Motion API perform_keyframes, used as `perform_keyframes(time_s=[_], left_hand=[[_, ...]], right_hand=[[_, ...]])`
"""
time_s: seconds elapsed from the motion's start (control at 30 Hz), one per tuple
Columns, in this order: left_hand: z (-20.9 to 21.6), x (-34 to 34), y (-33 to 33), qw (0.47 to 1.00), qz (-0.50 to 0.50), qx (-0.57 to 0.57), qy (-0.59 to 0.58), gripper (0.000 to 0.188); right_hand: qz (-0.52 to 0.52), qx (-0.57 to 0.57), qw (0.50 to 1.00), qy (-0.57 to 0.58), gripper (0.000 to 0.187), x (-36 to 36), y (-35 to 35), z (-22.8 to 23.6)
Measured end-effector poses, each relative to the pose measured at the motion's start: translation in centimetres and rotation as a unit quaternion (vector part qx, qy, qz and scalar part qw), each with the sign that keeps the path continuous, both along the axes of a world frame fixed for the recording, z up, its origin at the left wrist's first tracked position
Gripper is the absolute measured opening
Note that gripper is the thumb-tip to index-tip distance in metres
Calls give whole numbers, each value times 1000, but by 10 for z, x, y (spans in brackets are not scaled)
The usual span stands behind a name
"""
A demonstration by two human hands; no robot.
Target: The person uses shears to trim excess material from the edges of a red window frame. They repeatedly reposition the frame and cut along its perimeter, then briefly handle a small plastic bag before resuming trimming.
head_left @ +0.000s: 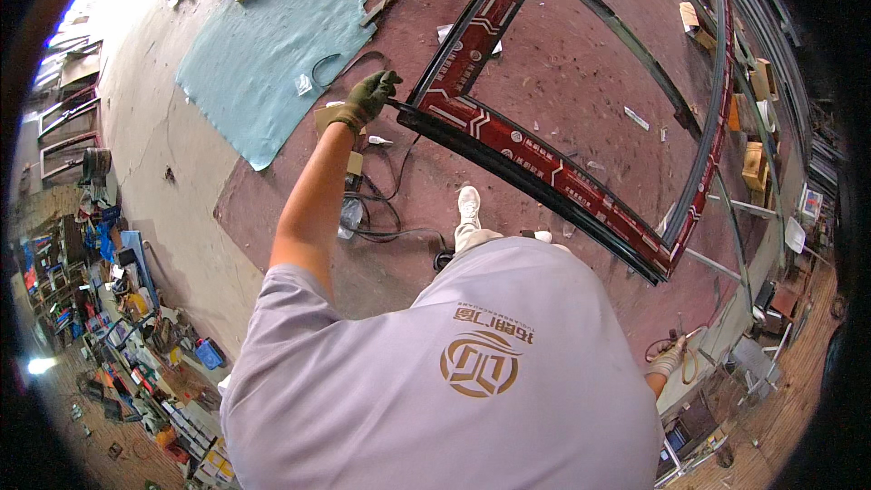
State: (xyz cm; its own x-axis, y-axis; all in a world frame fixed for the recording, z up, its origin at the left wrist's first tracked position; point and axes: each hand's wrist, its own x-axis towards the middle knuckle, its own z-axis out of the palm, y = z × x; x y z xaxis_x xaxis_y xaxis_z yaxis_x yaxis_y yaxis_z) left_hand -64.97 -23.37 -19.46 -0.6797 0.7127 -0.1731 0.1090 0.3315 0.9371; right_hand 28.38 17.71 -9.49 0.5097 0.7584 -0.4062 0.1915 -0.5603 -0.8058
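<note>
My left hand (365, 102), in an olive-green work glove, reaches forward with curled fingers by the corner of a large window or door frame (535, 154). What its fingers hold, if anything, is too small to make out. The frame has dark edges and red patterned film, and stands off the floor in front of me. A black strip (494, 159) runs along its near side. Far to the right, my right hand (668, 360), in a pale glove, is closed round something small that I cannot make out. A yellowish loop (690, 368) shows beside it.
A light-blue sheet (263, 63) lies on the reddish floor at the left. Black cables (386, 218) and a small white bottle (379, 141) lie below my left arm. Tools and boxes crowd the far left (136, 308). Long dark profiles (771, 45) and cardboard boxes (754, 166) line the right.
</note>
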Motion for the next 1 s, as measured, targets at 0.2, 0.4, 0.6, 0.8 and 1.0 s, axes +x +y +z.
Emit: perform_keyframes(time_s=[0.2,0.4,0.6,0.8,1.0], left_hand=[[-17,17,-29,986,158,35,28,31],[-63,87,-92,945,158,-268,102,40],[-137,197,-104,898,-173,-402,35,29],[-106,277,-12,728,-576,-81,363,23],[0,364,144,778,-620,5,103,30]], right_hand=[[27,-1,999,19,39,-33,4,2],[28,47,998,19,49,-83,-14,28],[36,106,992,59,43,-87,-40,47],[17,81,992,91,44,-62,-58,59],[88,156,982,-53,61,-85,-73,69]])
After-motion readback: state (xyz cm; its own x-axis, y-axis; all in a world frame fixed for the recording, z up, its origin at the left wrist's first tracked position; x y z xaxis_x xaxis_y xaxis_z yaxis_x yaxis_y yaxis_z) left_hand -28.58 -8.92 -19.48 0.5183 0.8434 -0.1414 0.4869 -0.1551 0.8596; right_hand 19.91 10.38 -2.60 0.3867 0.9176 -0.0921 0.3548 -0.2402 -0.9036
